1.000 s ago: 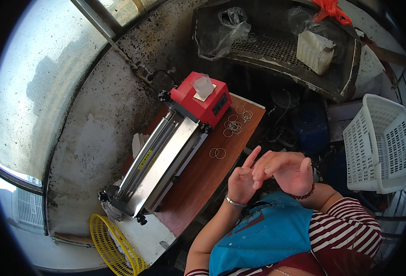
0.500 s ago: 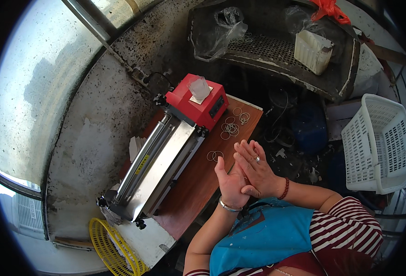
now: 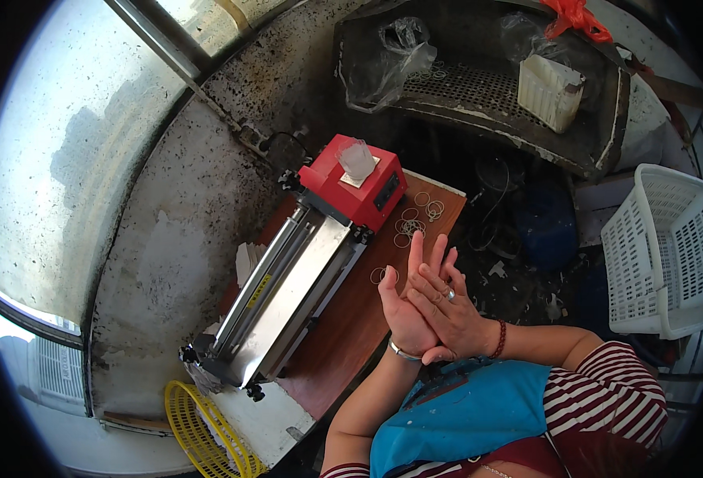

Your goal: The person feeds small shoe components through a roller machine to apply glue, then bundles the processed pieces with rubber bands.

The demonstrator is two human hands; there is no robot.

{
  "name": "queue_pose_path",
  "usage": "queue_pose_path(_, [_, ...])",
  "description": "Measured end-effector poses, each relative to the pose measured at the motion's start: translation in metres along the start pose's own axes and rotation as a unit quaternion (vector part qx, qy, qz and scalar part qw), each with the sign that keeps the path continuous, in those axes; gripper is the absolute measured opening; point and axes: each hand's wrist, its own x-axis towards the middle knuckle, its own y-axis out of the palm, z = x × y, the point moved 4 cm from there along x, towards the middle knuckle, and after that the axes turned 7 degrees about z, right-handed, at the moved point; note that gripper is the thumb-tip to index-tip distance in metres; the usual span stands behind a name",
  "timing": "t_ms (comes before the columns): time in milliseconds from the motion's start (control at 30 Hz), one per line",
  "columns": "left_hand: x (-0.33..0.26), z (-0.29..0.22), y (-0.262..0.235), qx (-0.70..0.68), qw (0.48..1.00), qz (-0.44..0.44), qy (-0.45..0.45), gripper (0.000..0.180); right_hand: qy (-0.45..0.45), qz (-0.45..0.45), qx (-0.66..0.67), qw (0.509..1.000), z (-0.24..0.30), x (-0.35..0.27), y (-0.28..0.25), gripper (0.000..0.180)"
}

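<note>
My left hand [image 3: 407, 322], with a silver bracelet at its wrist, is held palm up and open, fingers stretched and spread. Across its palm lies my right hand [image 3: 457, 317], flat with fingers extended, wearing a ring and a dark red bead bracelet. The two palms touch, and no object shows between them. Beyond my fingers, several thin pale rings [image 3: 410, 226] lie on the brown wooden tabletop [image 3: 343, 327]. To the left stands a red machine [image 3: 353, 185] with long metal rollers and a slanted steel plate [image 3: 292, 296].
A clear plastic cup [image 3: 356, 159] sits on the machine. A yellow basket [image 3: 200, 430] is at the lower left, a white plastic basket [image 3: 637, 255] at the right. Behind, a dark perforated tray [image 3: 479, 97] holds a cut white container [image 3: 549, 92] and plastic bags.
The fingers of my left hand have spread further apart. My right hand has slid slightly down across the left palm. The whole view has shifted a little.
</note>
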Motion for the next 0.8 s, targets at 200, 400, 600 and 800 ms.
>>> queue_pose_path(200, [0.009, -0.021, -0.004, 0.018, 0.996, 0.084, 0.024, 0.08, -0.067, 0.019, 0.056, 0.996, 0.016, -0.039, 0.009, 0.084])
queue_pose_path(400, [0.0, 0.0, 0.006, 0.048, 0.999, 0.024, 0.003, 0.078, -0.027, -0.017, -0.008, 0.999, 0.003, -0.008, -0.001, 0.087])
queue_pose_path(600, [0.007, -0.04, 0.018, -0.019, 0.992, 0.103, 0.077, 0.075, -0.146, 0.153, -0.003, 0.977, 0.0, -0.066, 0.036, 0.069])
queue_pose_path(800, [0.0, -0.028, 0.014, -0.068, 0.985, 0.145, 0.063, 0.075, -0.093, -0.083, 0.084, 0.989, 0.006, -0.04, 0.005, 0.057])
